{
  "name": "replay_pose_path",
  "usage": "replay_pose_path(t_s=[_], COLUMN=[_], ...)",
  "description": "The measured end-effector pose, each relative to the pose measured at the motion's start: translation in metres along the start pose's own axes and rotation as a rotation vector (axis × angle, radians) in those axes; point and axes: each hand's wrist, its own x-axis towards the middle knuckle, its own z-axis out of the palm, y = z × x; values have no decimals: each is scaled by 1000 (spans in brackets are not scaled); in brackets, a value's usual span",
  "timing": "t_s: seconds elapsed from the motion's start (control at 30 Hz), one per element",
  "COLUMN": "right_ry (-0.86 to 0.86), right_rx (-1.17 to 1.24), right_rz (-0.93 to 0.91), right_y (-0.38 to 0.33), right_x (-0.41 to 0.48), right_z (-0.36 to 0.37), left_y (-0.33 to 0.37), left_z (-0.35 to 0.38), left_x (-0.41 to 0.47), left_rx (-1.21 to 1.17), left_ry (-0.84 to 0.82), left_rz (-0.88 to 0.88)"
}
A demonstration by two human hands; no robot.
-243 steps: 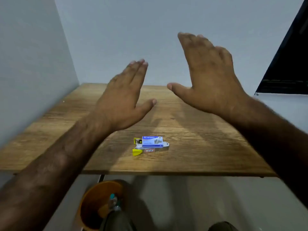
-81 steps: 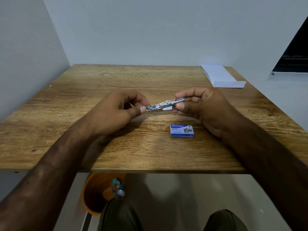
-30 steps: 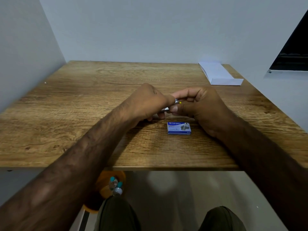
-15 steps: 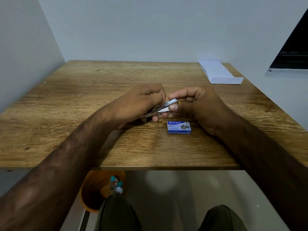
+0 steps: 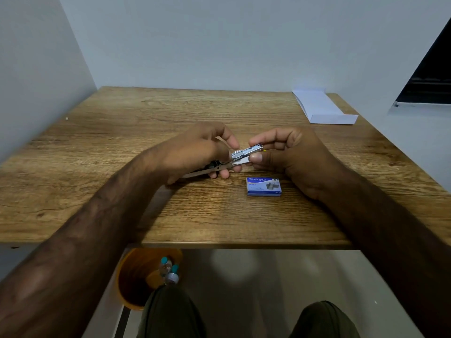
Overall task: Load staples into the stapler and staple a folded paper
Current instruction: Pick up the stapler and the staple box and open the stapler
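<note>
Both hands are holding the small silver metal stapler point(image 5: 246, 153) just above the wooden table point(image 5: 97, 147). Since half a second ago, the left hand point(image 5: 195, 152) is drawing its spring rod further out leftward; the right hand point(image 5: 288, 157) is still pinching the body. The blue staple box point(image 5: 263, 186) and folded white paper point(image 5: 322, 107) are lying unmoved.

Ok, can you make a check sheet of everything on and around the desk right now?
Surface: wooden table, mostly bare, pushed into a corner.
Job's things: stapler held above the table in both hands, pulled open; blue staple box shut, flat on the table below the right hand; folded paper lying at the far right corner, untouched.
Clutter: nothing seen on the table.
Hands: left hand grips the stapler's left part; right hand pinches its right end.
Cables: nothing seen.
Surroundings: pale walls; dark window at right; orange bin with bottles under the table; the person's knees.
</note>
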Motion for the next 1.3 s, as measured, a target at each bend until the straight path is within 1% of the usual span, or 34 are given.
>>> replay_pose_path(t_s=[0.17,0.27,0.33,0.43,0.53,0.6,0.67,0.73,0.8,0.87,0.93,1.03,1.17,1.23,1.3], right_ry=[3,18,43,82,144,120,32,-60,-118,-127,-95,-72,-60,-60,-63], right_rx=[32,80,127,198,288,360,440,549,646,707,745,748,762,801,846], right_rz=[-36,-51,-37,13,107,179,248,290,291,277,283,279,273,267,257], right_y=[0,-1,-3,-9,-17,-22,-27,-30,-34,-35,-32,-26,-26,-27,-28], right_x=[-2,-3,-3,-4,-5,-6,-7,-8,-6,-5,-4,-5,-4,-2,-1], right_z=[-2,0,3,8,13,17,24,34,43,49,52,53,52,51,51], left_y=[11,14,15,18,27,35,43,47,45,38,27,16,14,15,18], left_z=[-5,-9,-9,-8,-11,-12,-9,-2,10,21,26,24,24,24,23], left_x=[2,1,0,0,-3,-6,-9,-13,-16,-17,-16,-16,-20,-21,-21], left_rx=[147,213,207,180,192,241,397,660,927,1143,1248,1226,1231,1177,1073], left_ry=[-98,-116,-65,72,233,320,407,490,561,580,539,473,446,449,479], left_rz=[-121,-148,-143,-112,-46,25,132,244,309,348,370,394,435,460,476])
